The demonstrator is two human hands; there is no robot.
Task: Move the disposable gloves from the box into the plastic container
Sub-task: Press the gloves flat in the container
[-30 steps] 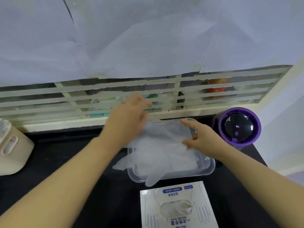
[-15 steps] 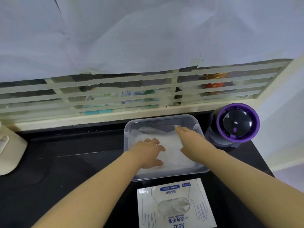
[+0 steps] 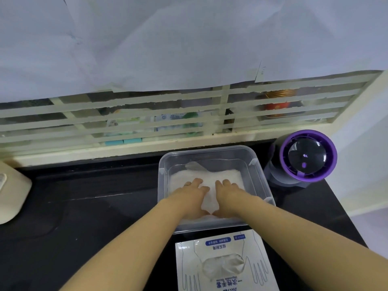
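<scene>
Head view: pale paper sheets point(image 3: 189, 38) cover the wall behind the container point(image 3: 210, 156), and below them strips of tape run across a window-like opening point(image 3: 147, 120) with blurred packages behind it. A black counter point(image 3: 94, 217) carries the container, which stands against the back ledge, right of the counter's middle. It is clear plastic, rectangular, with no lid on it.

Just in front of the container lies the box point(image 3: 222, 242), flat, white with blue labels and hand outlines; its oval opening faces up and shows more crumpled film inside. Just right of the container stands a round gadget point(image 3: 304, 158) with a purple ring and a dark face. Far to the container's left, at the picture's edge, sits a beige appliance point(image 3: 12, 196).

Inside the container the gloves point(image 3: 210, 179) lie as a whitish, flattened heap that covers most of the floor, with one clear flap sticking up toward the far wall.

Both hands are down in the container, on the gloves. The left hand point(image 3: 189, 198) and the right hand point(image 3: 231, 196) lie palm down, side by side, fingers stretched forward, pressing the heap rather than gripping it; their thumbs nearly meet at the near wall.
</scene>
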